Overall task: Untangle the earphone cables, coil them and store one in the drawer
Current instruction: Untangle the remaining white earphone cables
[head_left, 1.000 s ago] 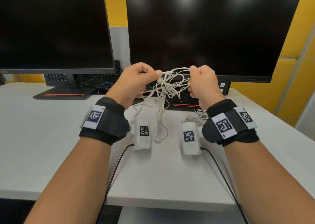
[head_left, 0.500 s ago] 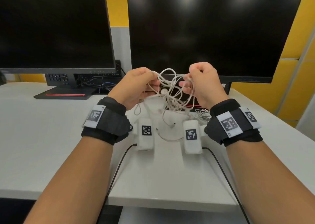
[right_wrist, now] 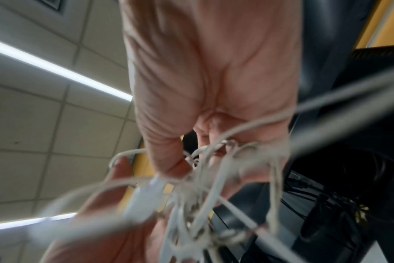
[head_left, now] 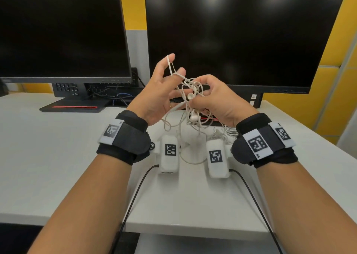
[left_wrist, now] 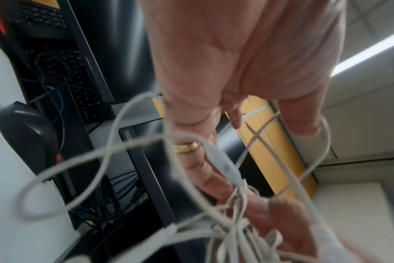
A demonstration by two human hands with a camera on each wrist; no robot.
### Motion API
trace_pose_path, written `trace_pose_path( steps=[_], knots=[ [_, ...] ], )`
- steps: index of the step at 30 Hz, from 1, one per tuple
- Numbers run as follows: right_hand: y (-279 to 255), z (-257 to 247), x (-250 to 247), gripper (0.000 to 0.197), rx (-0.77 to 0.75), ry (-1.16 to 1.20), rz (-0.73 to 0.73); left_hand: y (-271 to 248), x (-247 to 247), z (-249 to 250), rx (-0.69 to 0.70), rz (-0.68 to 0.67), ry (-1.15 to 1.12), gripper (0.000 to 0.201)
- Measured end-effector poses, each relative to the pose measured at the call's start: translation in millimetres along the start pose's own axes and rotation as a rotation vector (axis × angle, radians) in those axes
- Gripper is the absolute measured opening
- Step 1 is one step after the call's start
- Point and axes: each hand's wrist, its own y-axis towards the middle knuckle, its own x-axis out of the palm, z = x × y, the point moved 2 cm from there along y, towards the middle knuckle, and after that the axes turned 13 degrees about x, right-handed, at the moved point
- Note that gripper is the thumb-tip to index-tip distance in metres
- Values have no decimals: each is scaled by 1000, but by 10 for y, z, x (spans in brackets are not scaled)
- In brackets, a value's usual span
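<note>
A tangle of white earphone cables [head_left: 190, 93] hangs between my two hands above the white table [head_left: 58, 157]. My left hand [head_left: 162, 87] is raised with its fingers spread and straight, and a loop of cable runs over the fingertips [head_left: 170, 57]. My right hand [head_left: 212, 95] pinches the knotted middle of the tangle. An earbud [head_left: 194, 117] dangles below, and loose strands reach the table. In the left wrist view the inline remote [left_wrist: 223, 165] lies across the fingers of my left hand [left_wrist: 236, 62]. The right wrist view shows my right hand [right_wrist: 214, 71] with blurred cables [right_wrist: 191, 204]. No drawer is in view.
Two dark monitors [head_left: 58, 31] [head_left: 241, 31] stand at the back on black bases [head_left: 73, 106]. A second small heap of white cable [head_left: 222, 134] lies on the table under my right wrist. Black leads [head_left: 135, 195] run off the front edge.
My left hand let go of its pinch, rose and spread its fingers, lifting a loop out of the tangle. My right hand keeps pinching the knot and has shifted slightly left.
</note>
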Motion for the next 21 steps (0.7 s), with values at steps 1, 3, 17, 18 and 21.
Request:
trace_pose_path(
  steps=[1, 3, 17, 18, 21],
  knots=[
    [5, -5, -9, 44, -1, 15, 20, 9, -24, -13, -1, 24, 19, 52],
    [24, -2, -37, 36, 0, 93, 63, 24, -57, -36, -23, 61, 81, 48],
    [100, 29, -61, 39, -27, 42, 161, 15, -58, -121, -126, -46, 388, 4],
    [106, 43, -68, 40, -28, 7, 181, 23, -70, -112, -109, -18, 384, 6],
    [114, 72, -96, 38, -34, -38, 229, 49, -115, -83, -77, 98, 279, 10]
  ],
)
